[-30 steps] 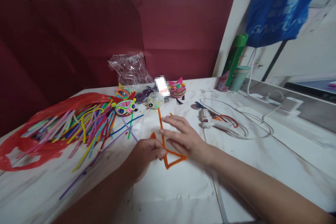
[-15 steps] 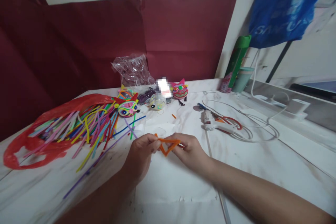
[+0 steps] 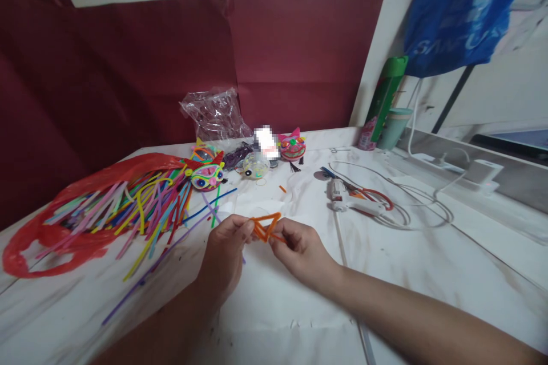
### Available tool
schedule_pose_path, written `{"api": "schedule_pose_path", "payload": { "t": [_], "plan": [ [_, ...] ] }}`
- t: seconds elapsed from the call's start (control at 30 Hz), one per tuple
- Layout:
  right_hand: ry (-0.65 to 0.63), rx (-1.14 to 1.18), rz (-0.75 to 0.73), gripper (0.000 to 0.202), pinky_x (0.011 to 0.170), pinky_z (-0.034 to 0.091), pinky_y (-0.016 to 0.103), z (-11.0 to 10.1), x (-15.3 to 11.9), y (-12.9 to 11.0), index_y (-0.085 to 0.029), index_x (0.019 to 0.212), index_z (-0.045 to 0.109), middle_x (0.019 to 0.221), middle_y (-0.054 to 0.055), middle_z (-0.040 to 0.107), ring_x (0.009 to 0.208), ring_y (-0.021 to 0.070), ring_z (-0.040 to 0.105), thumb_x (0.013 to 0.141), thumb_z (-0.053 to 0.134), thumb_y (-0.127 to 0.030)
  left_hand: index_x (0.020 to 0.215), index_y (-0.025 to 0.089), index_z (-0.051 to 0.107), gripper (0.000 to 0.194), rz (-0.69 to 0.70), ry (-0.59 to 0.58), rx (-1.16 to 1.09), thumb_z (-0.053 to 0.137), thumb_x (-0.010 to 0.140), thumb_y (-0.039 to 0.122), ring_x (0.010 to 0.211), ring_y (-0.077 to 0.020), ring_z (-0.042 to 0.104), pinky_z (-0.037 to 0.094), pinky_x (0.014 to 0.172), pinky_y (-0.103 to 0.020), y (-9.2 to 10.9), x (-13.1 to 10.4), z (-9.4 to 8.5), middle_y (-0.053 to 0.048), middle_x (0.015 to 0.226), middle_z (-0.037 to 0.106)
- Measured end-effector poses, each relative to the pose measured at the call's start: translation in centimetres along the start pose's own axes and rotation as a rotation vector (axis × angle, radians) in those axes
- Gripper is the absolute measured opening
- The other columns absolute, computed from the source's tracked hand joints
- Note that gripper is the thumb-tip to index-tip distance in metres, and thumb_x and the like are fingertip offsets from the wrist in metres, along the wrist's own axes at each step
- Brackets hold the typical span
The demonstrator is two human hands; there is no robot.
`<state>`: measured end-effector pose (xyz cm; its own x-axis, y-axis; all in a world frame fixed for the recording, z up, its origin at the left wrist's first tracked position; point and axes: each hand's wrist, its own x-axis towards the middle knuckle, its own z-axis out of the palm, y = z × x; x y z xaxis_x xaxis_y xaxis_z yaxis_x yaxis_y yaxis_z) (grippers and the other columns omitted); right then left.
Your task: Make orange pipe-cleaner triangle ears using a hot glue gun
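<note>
Between my hands is an orange pipe cleaner [image 3: 266,229] bent into a triangle-like shape, held above a white sheet [image 3: 291,296] on the table. My left hand [image 3: 226,245] pinches its left corner between thumb and fingers. On the other side, my right hand [image 3: 299,245] is closed on a short end that sticks out at the lower right. A purple pipe cleaner [image 3: 171,256] lies just left of my left hand. Beyond my hands a small orange piece [image 3: 282,189] rests on the table.
Left, a red plastic bag [image 3: 107,174] spills many coloured pipe cleaners [image 3: 141,205]. Decorated animal-face ornaments [image 3: 207,175] and a clear ball [image 3: 256,166] stand at the back. A white glue gun [image 3: 355,202] with its cable [image 3: 411,182] and orange-handled pliers [image 3: 381,194] lies right.
The orange triangle has tilted and turned, its right corner now pointing up. My right hand has shifted its hold to the end at the lower right.
</note>
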<state>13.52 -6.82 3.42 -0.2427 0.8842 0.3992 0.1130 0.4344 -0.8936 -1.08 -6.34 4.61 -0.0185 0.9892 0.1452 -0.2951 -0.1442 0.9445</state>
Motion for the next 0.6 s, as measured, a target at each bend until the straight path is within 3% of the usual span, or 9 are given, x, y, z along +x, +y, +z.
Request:
{"api": "schedule_pose_path", "payload": {
  "t": [0.13,0.27,0.43,0.6],
  "plan": [
    [0.057,-0.098,-0.042,0.005,0.054,0.039,0.022,0.19,-0.13,0.03,-0.017,0.075,0.059,0.066,0.000,0.057,0.058,0.0114,0.050,0.075,0.057,-0.023,0.057,0.016,0.055,0.021,-0.033,-0.007,-0.032,0.067,0.067,0.029,0.056,-0.0097,0.044,0.035,0.059,-0.024,0.05,-0.10,0.14,0.004,0.053,0.050],
    [0.075,-0.178,-0.075,0.012,0.056,0.040,0.023,0.05,-0.07,0.03,-0.017,0.071,0.059,0.064,0.001,0.057,0.058,0.0113,0.050,0.078,0.053,-0.024,0.057,0.016,0.054,0.021,-0.023,0.000,-0.042,0.068,0.067,0.028,0.056,-0.0095,0.045,0.036,0.060,-0.024,-0.07,-0.19,0.21,0.004,0.052,0.049],
    [0.070,-0.139,0.003,0.021,0.050,0.033,0.021,-0.24,0.14,-0.09,-0.017,0.059,0.051,0.054,-0.003,0.043,0.051,0.0091,0.038,0.077,0.051,-0.027,0.058,0.016,0.056,0.022,0.006,-0.015,-0.006,0.068,0.068,0.031,0.059,-0.0106,0.047,0.038,0.063,-0.025,-0.28,-0.18,0.19,0.003,0.054,0.052],
    [0.061,-0.012,0.121,0.022,0.048,0.028,0.021,-0.48,0.42,0.07,-0.018,0.059,0.046,0.053,-0.004,0.039,0.050,0.0085,0.033,0.075,0.052,-0.032,0.069,0.014,0.063,0.024,0.067,-0.001,0.024,0.064,0.072,0.038,0.057,-0.0119,0.050,0.040,0.060,-0.026,-0.55,0.31,-0.18,0.002,0.056,0.054]
  ]
}}
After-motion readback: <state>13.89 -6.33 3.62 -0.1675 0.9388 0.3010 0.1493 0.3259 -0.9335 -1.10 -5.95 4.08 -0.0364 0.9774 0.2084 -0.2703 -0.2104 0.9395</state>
